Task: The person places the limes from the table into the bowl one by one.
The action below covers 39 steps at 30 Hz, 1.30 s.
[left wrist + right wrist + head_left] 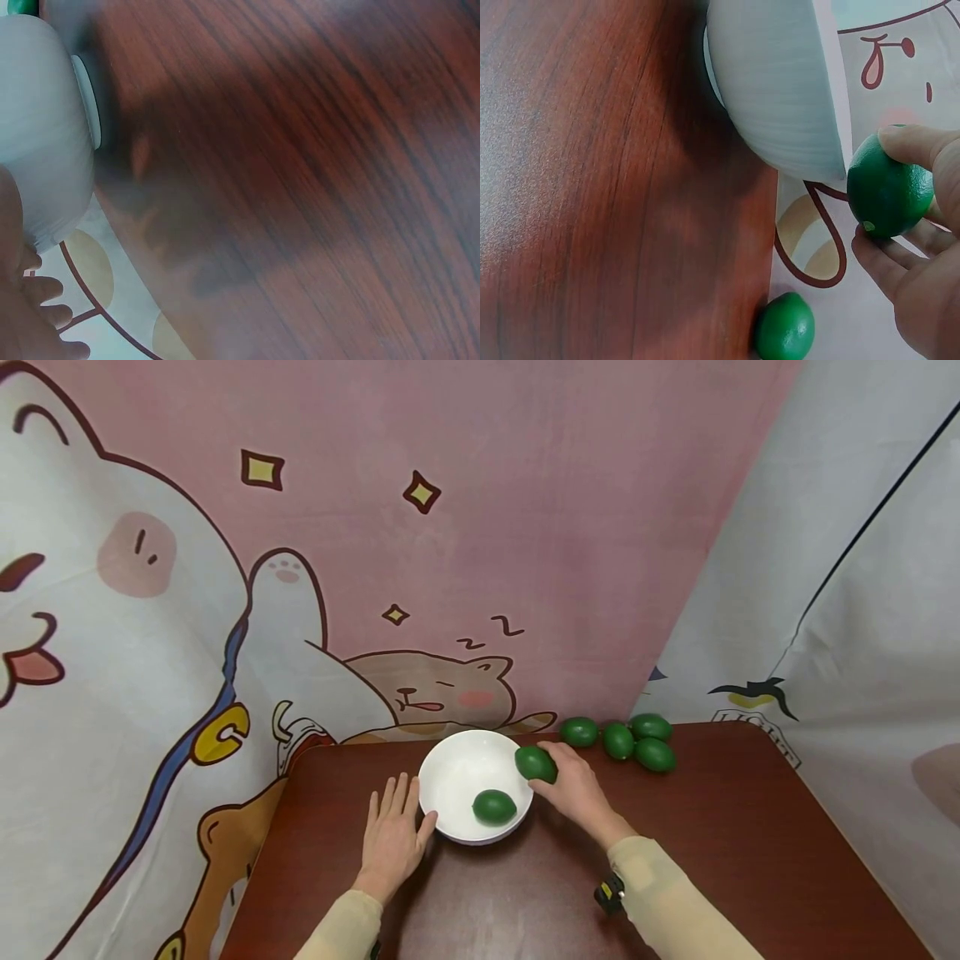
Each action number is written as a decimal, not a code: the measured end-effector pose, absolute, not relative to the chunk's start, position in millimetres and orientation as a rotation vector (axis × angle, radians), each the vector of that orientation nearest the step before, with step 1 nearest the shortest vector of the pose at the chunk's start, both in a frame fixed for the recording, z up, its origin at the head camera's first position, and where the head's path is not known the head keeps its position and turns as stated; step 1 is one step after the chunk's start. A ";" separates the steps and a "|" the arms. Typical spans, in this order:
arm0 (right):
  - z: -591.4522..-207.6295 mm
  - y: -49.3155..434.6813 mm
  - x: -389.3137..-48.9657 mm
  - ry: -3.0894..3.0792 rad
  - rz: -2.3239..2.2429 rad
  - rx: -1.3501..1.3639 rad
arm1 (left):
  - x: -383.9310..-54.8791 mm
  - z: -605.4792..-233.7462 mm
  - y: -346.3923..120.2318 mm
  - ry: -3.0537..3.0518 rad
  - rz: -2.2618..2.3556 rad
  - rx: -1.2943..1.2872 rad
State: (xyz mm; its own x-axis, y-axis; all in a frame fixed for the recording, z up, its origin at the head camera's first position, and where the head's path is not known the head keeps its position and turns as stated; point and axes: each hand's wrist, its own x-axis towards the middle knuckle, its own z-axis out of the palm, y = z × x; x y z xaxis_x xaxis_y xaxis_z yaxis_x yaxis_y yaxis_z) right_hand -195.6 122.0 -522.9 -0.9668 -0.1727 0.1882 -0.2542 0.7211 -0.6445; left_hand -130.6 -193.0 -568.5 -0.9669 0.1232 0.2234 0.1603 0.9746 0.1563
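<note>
Right hand (576,787) grasps glossy green oval fruit (534,763) at round white bowl (450,781), left hand (392,833) outstretched; brown worktop (750,843) ends just behind.

Bowl (457,768) blocks low passage left of right hand (573,783); four green fruits (618,742) obstruct ahead-right of it, tabletop (720,818) directly right passable. Left hand (393,833): bowl hems its right side, free room leftward.

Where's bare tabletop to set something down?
Widest bare patch: table right of the right sleeve, in front of the four limes. Also bare: between it and the left sleeve, in front of the bowl. Crowded: around the bowl, left hand at its left, right hand holding a lime at its right rim; back edge by the limes.
</note>
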 end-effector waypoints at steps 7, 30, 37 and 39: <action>-520.3 114.4 -195.1 -2.799 1.078 0.369 | -130.8 -567.5 -192.8 -2.941 -0.246 -0.199; -522.4 95.9 -197.8 -2.859 1.007 0.450 | -131.6 -568.7 -193.1 -2.929 -0.246 -0.202; -523.1 90.7 -198.6 -2.841 0.995 0.472 | -131.9 -570.0 -192.5 -2.924 -0.248 -0.194; -523.5 89.8 -199.0 -2.849 0.995 0.476 | -131.9 -570.1 -192.3 -2.927 -0.249 -0.190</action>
State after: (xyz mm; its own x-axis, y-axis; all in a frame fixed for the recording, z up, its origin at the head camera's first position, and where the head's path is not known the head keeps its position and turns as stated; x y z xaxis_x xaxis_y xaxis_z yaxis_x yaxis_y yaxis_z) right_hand -199.0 89.8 -523.5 -0.9478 -0.2617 0.1820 -0.3181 0.7397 -0.5930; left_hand -131.9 -192.3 -570.1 -0.9722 0.1108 0.2063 0.1440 0.9776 0.1536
